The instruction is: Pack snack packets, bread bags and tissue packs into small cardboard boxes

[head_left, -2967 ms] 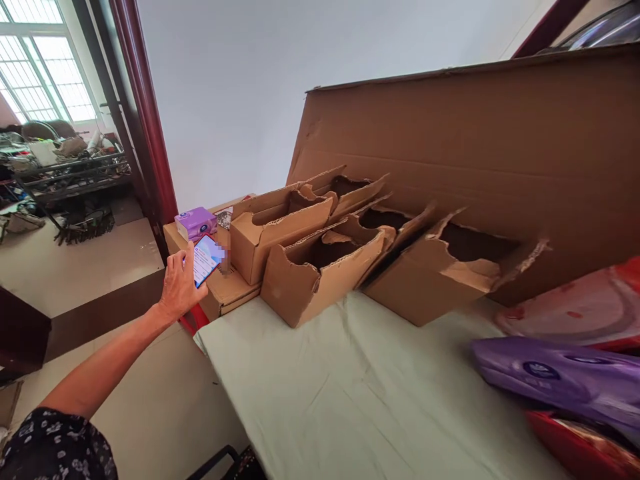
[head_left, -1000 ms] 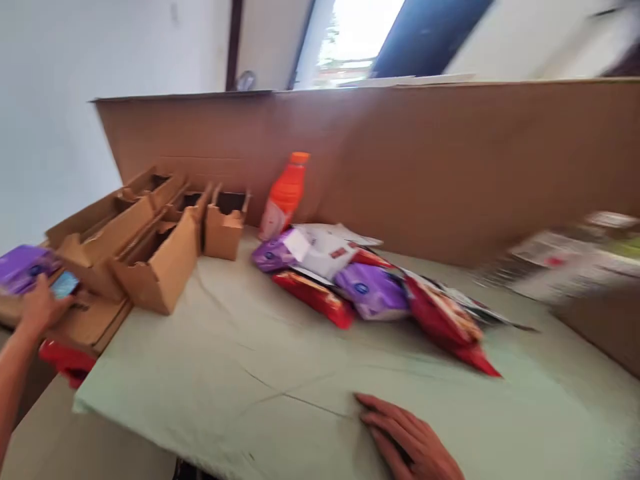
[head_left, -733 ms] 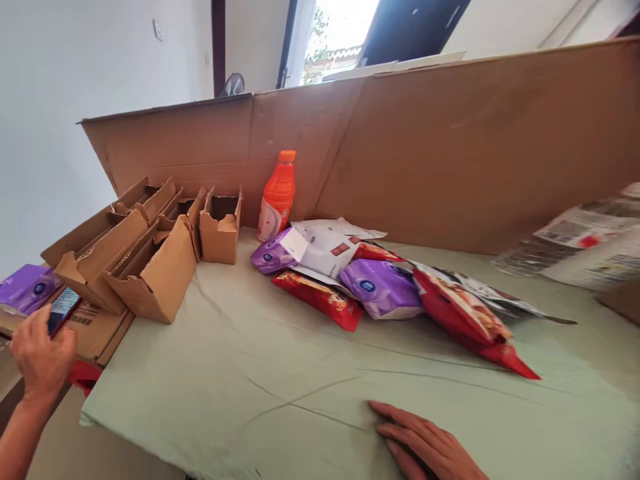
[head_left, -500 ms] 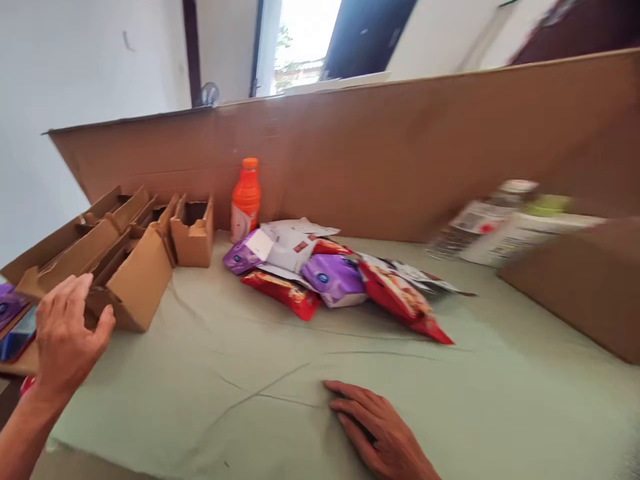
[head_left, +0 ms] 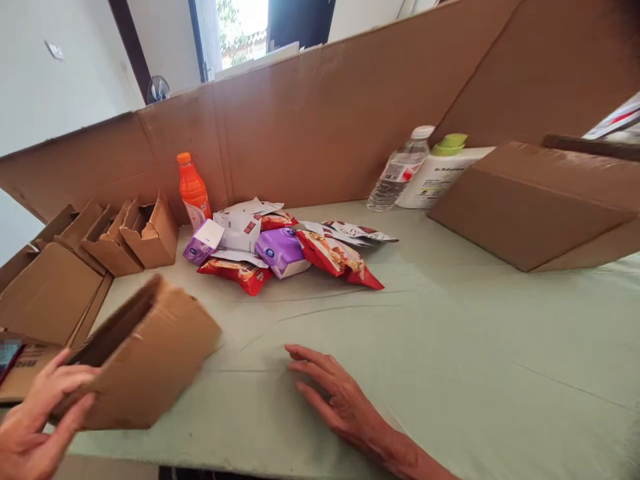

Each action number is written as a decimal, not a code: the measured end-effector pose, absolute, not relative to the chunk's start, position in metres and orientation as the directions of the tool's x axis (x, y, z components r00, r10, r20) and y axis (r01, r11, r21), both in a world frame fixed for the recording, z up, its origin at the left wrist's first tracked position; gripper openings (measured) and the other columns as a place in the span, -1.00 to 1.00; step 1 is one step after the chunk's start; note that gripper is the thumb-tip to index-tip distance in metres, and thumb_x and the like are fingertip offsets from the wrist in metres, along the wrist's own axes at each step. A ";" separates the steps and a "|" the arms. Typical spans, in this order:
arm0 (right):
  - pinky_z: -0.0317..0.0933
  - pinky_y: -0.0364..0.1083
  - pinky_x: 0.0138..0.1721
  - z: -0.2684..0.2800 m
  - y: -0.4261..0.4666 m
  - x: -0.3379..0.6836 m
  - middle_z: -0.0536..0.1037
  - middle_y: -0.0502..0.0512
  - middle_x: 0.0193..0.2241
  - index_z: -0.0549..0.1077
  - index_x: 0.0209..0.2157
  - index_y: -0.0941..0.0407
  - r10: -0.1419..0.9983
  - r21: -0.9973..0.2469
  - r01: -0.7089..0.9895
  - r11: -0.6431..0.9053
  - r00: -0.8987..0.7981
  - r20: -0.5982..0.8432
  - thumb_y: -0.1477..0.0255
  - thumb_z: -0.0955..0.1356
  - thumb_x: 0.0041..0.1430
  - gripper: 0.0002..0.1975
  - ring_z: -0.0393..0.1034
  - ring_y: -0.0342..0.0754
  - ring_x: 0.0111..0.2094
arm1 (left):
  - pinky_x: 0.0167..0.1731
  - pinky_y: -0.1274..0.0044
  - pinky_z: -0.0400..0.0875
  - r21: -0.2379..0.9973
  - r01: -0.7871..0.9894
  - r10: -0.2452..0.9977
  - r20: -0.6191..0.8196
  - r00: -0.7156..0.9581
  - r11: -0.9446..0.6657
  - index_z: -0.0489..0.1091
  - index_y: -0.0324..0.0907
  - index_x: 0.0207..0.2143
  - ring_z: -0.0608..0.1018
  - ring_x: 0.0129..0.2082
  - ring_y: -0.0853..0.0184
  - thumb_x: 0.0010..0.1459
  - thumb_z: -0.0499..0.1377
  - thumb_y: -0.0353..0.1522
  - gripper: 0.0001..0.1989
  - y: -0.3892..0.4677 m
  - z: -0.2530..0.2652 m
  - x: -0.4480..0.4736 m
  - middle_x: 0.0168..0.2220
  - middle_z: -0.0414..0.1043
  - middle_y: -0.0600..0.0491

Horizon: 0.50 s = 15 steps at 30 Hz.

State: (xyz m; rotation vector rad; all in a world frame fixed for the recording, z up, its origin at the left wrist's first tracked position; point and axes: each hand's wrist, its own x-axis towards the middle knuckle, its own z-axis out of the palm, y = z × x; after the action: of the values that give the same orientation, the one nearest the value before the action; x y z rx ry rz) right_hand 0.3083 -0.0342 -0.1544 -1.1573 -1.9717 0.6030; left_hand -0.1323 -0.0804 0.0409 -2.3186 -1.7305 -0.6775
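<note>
My left hand (head_left: pixel 47 413) grips the near edge of an open-topped cardboard box (head_left: pixel 155 363) at the lower left, thumb outside and fingers over the rim. The box is tilted at the front left of the green-covered table. My right hand (head_left: pixel 335 397) rests near the table's front middle, fingers spread and holding nothing. Beyond it lies a pile of packets: a red snack bag (head_left: pixel 345 260), a purple tissue pack (head_left: pixel 283 252), a smaller purple tissue pack (head_left: pixel 204 241) and a white pouch (head_left: pixel 239 230).
More cardboard boxes (head_left: pixel 150 233) stand at the left. Behind the pile is an orange bottle (head_left: pixel 193 187). A clear water bottle (head_left: pixel 400 170) and a white bottle with a green cap (head_left: pixel 430 177) lean near a large cardboard piece (head_left: pixel 530 207). A cardboard wall (head_left: pixel 310 127) runs along the back.
My left hand has taken hold of a cardboard box and drawn it toward me, away from the other boxes. The view has turned to the right. My right hand stays over the table, open.
</note>
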 end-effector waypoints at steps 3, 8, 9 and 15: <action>0.43 0.13 0.10 -0.142 -0.036 0.322 0.49 0.25 0.20 0.48 0.14 0.02 0.908 -0.798 0.435 0.416 -0.245 0.340 0.32 0.30 0.37 -0.65 0.44 0.12 0.18 | 0.34 0.23 0.25 0.137 0.763 0.751 0.353 0.558 -0.632 0.41 0.01 -0.07 0.62 -0.07 0.30 0.25 0.14 -0.49 -0.73 -0.077 0.046 -0.062 -0.17 0.60 0.17; 0.49 0.01 -0.04 -0.122 -0.048 0.343 0.51 0.25 0.18 0.40 0.23 -0.01 0.950 -0.903 0.303 0.305 -0.162 0.267 0.22 0.30 0.39 -0.56 0.54 0.06 0.03 | 0.41 0.18 0.01 0.132 0.575 0.580 0.362 0.730 -0.807 0.35 -0.10 -0.11 0.60 -0.07 0.31 0.26 0.07 -0.62 -0.71 -0.036 0.040 0.014 -0.35 0.57 0.14; 0.48 0.01 -0.04 -0.120 -0.051 0.347 0.50 0.25 0.19 0.42 0.21 -0.01 0.953 -0.908 0.298 0.294 -0.159 0.257 0.20 0.31 0.38 -0.57 0.54 0.06 0.03 | 0.41 0.16 0.00 0.137 0.565 0.571 0.376 0.730 -0.814 0.36 -0.11 -0.11 0.59 -0.05 0.29 0.27 0.05 -0.62 -0.72 -0.029 0.038 0.021 -0.35 0.57 0.14; 0.46 0.07 -0.01 -0.121 -0.038 0.386 0.59 0.22 0.08 0.53 0.07 0.02 0.960 -0.836 0.473 0.278 -0.133 0.245 0.18 0.30 0.38 -0.64 0.54 0.10 -0.02 | 0.42 0.06 -0.13 0.010 0.611 0.560 0.411 0.719 -0.792 0.41 -0.06 -0.15 0.59 0.03 0.23 0.22 0.01 -0.63 -0.65 -0.017 0.040 0.014 -0.31 0.60 0.16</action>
State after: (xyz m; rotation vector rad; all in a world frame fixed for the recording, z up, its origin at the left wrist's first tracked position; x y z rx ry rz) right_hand 0.3858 -0.0377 -0.1211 -1.3120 -1.7415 0.7606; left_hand 0.0140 -0.0173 0.0404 -2.7947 -0.9564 -0.6052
